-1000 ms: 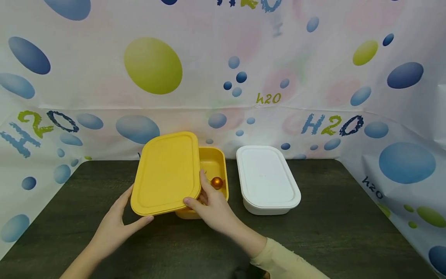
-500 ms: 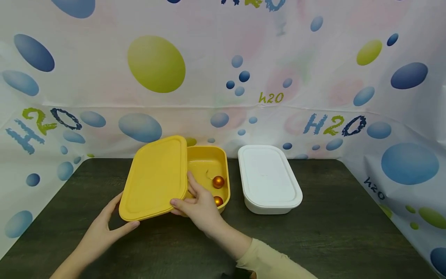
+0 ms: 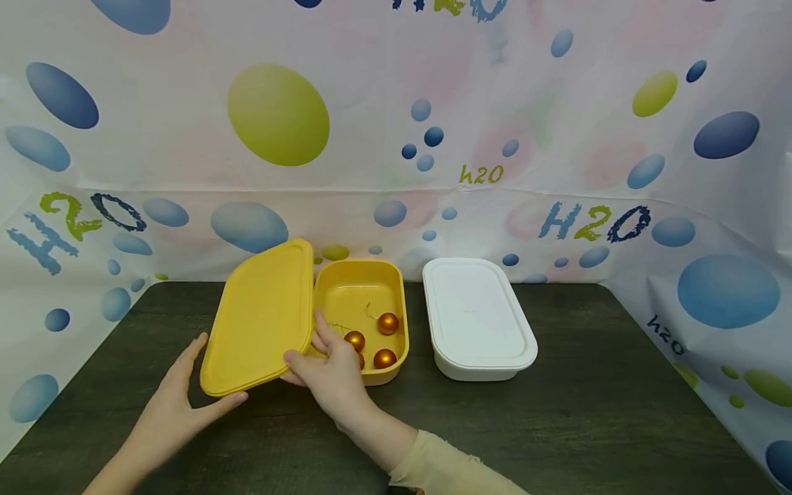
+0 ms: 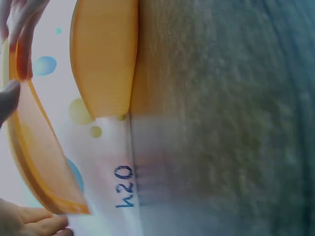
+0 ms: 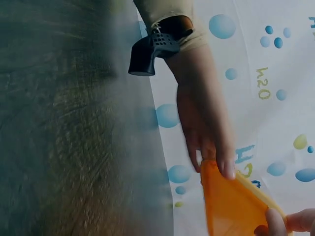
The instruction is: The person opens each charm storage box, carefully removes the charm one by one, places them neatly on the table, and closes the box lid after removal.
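Observation:
In the head view a yellow lid [image 3: 262, 320] is held tilted, left of a yellow food container [image 3: 374, 278]. My right hand [image 3: 337, 378] pinches its near right corner, with the thumb on top and the fingers beneath. The left hand [image 3: 170, 405] grips the near left corner between thumb and fingers. Several shiny orange Christmas baubles [image 3: 388, 324] with gold strings lie in the container, one partly hidden by my right hand. The left wrist view shows the underside of the lid [image 4: 47, 142]. In the right wrist view the left hand [image 5: 209, 118] holds the lid's [image 5: 231, 204] edge.
A white food container with its white lid [image 3: 479, 313] on stands to the right of the yellow one. Both are near the back of the dark wooden table [image 3: 588, 412]. A white backdrop [image 3: 371, 82] with coloured ovals rises behind and at the sides.
Both hands have moved the yellow lid left and slightly nearer, off the yellow container. More of the container's inside and more of the baubles now show. The white container stays put.

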`<state>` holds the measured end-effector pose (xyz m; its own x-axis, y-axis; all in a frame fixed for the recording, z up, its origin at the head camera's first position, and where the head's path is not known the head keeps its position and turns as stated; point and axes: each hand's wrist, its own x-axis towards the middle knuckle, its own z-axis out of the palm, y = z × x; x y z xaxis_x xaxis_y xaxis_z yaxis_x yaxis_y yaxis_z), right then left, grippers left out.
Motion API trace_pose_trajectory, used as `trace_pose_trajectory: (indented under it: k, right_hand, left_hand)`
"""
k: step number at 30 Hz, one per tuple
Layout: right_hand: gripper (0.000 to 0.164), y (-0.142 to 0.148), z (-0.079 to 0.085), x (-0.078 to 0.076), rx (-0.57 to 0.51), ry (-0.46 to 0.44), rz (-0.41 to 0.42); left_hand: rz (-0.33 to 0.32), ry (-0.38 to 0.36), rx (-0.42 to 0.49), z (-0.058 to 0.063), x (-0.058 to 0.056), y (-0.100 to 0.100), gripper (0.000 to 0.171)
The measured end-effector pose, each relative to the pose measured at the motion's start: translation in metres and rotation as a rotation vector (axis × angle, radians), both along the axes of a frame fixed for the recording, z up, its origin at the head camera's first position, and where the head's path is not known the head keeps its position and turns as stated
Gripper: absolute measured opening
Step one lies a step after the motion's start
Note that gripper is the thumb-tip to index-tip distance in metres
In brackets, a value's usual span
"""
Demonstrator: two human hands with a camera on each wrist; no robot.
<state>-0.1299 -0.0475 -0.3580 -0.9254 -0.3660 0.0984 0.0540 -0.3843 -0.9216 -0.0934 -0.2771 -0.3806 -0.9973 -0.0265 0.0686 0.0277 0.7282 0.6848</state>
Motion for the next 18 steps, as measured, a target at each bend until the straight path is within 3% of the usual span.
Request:
trace_pose_trajectory:
  k: [4, 7, 14, 18]
  right_hand:
    - [0.072, -0.006, -0.002, 0.001, 0.028, -0.011, -0.014]
    - [0.072, -0.010, -0.005, 0.001, 0.058, -0.013, -0.028]
    - [0.071, -0.016, -0.011, 0.001, 0.120, 0.037, -0.041]
    - [0.066, -0.017, -0.010, 0.002, 0.134, 0.050, -0.037]
  left_hand:
    - [-0.078, 0.295, -0.076, 0.006, 0.001, 0.014, 0.111]
    - [-0.135, 0.458, -0.157, 0.012, 0.002, 0.027, 0.107]
    - [-0.270, 0.717, -0.315, 0.015, -0.005, 0.046, 0.078]
    - [-0.302, 0.765, -0.325, 0.016, -0.005, 0.052, 0.069]
